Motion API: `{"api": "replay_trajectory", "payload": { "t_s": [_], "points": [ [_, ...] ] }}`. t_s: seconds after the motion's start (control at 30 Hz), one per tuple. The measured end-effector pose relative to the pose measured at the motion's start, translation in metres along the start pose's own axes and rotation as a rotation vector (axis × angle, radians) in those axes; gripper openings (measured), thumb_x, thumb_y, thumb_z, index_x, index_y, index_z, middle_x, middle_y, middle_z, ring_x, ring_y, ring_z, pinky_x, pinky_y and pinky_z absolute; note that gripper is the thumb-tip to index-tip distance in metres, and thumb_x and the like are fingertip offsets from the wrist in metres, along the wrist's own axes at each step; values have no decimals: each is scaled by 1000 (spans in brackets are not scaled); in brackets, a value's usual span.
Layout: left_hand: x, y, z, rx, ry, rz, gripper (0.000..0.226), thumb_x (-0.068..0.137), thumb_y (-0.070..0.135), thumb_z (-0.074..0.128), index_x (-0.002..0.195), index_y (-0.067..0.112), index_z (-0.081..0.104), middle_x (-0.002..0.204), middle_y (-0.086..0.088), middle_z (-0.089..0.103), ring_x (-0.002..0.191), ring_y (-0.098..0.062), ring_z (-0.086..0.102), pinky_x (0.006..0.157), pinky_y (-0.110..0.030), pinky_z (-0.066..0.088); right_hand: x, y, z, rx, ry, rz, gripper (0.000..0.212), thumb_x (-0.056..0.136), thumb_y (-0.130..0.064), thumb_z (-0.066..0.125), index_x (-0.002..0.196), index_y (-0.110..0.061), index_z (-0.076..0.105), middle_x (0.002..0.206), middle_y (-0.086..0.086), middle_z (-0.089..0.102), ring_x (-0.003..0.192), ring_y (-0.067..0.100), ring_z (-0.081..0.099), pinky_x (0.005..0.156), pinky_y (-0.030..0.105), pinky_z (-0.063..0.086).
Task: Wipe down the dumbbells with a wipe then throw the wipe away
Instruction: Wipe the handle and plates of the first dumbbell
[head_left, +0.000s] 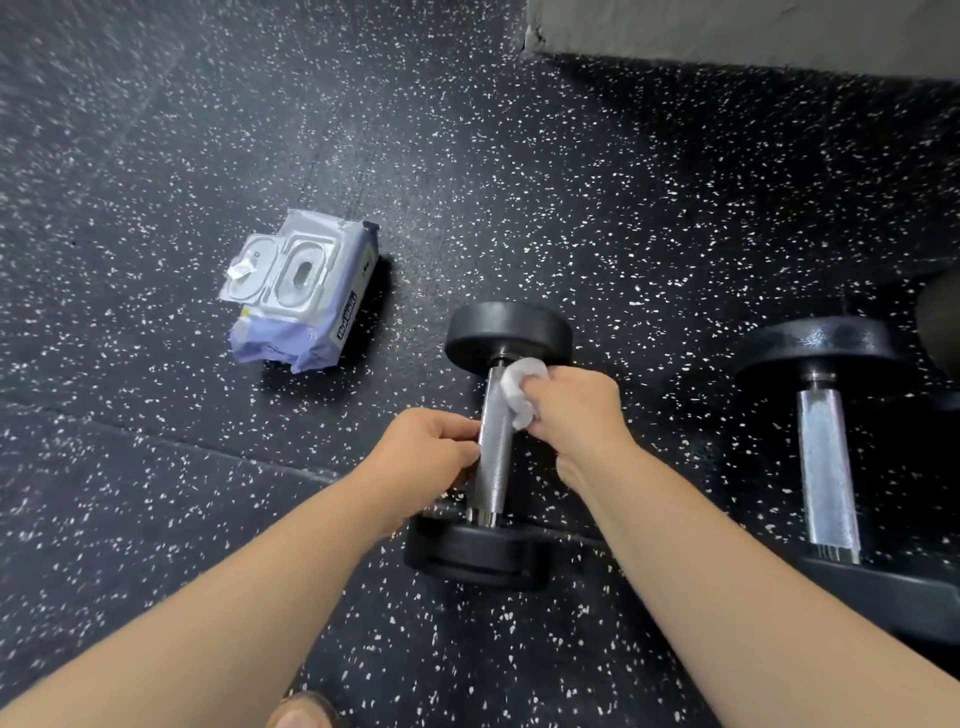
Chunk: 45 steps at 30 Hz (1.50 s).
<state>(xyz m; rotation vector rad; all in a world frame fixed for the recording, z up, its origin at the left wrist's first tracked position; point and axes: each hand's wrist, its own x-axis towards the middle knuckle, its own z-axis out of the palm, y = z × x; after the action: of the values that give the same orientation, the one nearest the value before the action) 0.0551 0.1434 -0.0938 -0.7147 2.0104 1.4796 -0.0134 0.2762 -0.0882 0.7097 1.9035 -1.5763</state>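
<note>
A black dumbbell (506, 332) with a knurled steel handle lies on the speckled rubber floor, its handle pointing away from me. My right hand (571, 410) presses a crumpled white wipe (522, 387) against the upper right side of the handle, near the far head. My left hand (426, 452) pinches the handle from the left at its middle. A second, larger dumbbell (826, 467) lies to the right, untouched.
A lilac pack of wipes (301, 291) with its lid flipped open lies on the floor to the left. A grey wall base (727, 31) runs along the top right. A dark round object (940, 317) sits at the right edge.
</note>
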Motion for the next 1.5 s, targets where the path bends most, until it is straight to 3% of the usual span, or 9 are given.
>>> {"api": "replay_trajectory", "payload": {
  "t_s": [0.2,0.4,0.63,0.93,1.03,1.13,1.23,1.4,1.5],
  "points": [
    [5,22,12,89,98,-7,21,87,21,62,91,2,70,67,-7,46,44,-11,33,46,-18,31,-21,11,-50,128,-194,32,23,97,-7,48,97,-11,71,100,12,74,91,23,71,79,35,58],
    [17,50,17,110,78,-131,18,86,26,69,98,14,65,87,-4,61,73,-18,55,76,-32,50,-29,10,-76,203,-189,29,25,97,-6,49,107,-10,71,92,8,75,79,17,70,78,36,57],
    [28,51,50,-210,149,-236,18,87,13,67,100,3,58,74,-7,60,63,-18,58,69,-34,55,-20,12,-82,338,-94,103,20,95,-4,50,90,-7,68,94,13,72,86,24,70,84,42,57],
    [16,48,81,123,313,-9,24,89,19,61,72,12,46,70,-2,51,58,-14,45,52,-28,36,-17,-19,-72,641,-139,220,28,93,14,38,117,8,51,100,22,62,91,31,65,74,36,58],
    [2,56,89,141,273,175,9,92,19,59,88,13,54,72,2,56,60,-12,50,51,-25,37,-26,-34,-86,675,-126,193,26,87,21,32,105,13,49,90,27,59,90,42,66,79,45,57],
    [-2,72,92,94,286,313,9,90,13,60,94,13,51,65,4,54,53,-7,50,43,-15,34,-40,-47,-103,724,-225,131,25,81,21,30,94,17,50,103,36,58,91,52,66,83,50,57],
    [-3,84,94,47,318,350,17,88,6,59,91,15,45,62,3,51,44,-1,47,39,-11,32,-47,-57,-111,841,-281,143,37,90,-4,45,118,19,50,130,32,55,116,48,57,95,53,51],
    [3,85,94,74,358,327,17,89,11,60,87,14,44,63,1,49,53,-9,45,42,-12,34,-49,-59,-102,810,-259,113,10,93,-2,50,85,2,55,62,11,64,85,33,71,87,43,56],
    [8,81,92,114,386,308,26,87,6,59,77,18,39,63,-1,49,55,-11,46,41,-14,34,-43,-43,-102,824,-177,121,19,84,16,40,86,8,56,87,25,67,82,35,71,74,40,60]
  ]
}}
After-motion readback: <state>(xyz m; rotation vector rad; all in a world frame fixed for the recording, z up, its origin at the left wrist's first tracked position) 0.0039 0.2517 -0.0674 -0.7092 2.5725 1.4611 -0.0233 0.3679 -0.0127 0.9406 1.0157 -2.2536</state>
